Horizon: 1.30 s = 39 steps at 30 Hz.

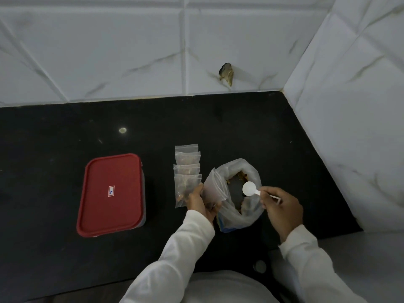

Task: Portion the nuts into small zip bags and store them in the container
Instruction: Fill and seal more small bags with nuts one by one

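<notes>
The left hand point(202, 201) holds a small zip bag point(215, 186) open beside the big nut bag point(240, 193). The right hand point(282, 206) pinches a white scoop point(250, 189) above the nuts. The red-lidded container point(111, 194) stands closed on the left of the surface point(54, 149).

I see a black counter point(54, 138) carrying a red-lidded container point(111, 194) at left, a row of overlapping small bags point(187, 169) mid-counter, and a nut bag point(238, 217) just right of them.
</notes>
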Available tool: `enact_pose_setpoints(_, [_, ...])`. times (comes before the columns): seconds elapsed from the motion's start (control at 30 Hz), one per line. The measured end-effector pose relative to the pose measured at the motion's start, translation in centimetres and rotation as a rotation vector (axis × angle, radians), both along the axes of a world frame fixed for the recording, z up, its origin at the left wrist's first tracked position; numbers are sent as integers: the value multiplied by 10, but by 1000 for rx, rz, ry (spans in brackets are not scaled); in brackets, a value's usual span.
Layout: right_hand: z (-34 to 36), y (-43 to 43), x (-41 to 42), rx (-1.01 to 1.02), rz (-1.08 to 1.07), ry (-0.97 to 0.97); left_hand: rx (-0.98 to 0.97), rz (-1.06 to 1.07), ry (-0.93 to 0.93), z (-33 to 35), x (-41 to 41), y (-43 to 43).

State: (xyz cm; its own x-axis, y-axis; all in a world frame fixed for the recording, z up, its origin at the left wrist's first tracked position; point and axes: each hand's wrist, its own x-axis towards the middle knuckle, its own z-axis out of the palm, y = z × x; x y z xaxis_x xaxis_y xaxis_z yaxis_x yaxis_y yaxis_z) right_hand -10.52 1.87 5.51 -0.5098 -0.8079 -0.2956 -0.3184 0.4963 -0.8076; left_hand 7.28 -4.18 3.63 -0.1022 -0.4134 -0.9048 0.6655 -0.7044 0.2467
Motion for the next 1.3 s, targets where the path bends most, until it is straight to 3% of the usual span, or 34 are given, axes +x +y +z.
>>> enact_pose_setpoints(0.37, [-24,-14,6,70,178,165,13,30,-18,3,-6,4])
enact_pose_setpoints(0.6, [-24,-9,-3,-7,82,343,-13,56,31,3,-10,2])
enact_pose_setpoints(0.7, [-11,-3,8,-218,-9,309,-60,90,53,5,-10,2])
enact_pose_setpoints(0.83, [13,3,38,-421,215,84,-114,141,71,4,-10,5])
enact_pose_setpoints(0.93, [13,-2,54,-487,422,162,-128,106,86,-3,-10,7])
enact_pose_setpoints(1.07, [12,-15,64,-581,409,232,-215,194,21,-6,-7,7])
enact_pose_setpoints(1.17, [14,-24,66,-550,400,216,-315,216,29,1,-1,9])
enact_pose_setpoints(1.3, [27,-37,72,-381,317,-90,-437,150,-24,9,17,14])
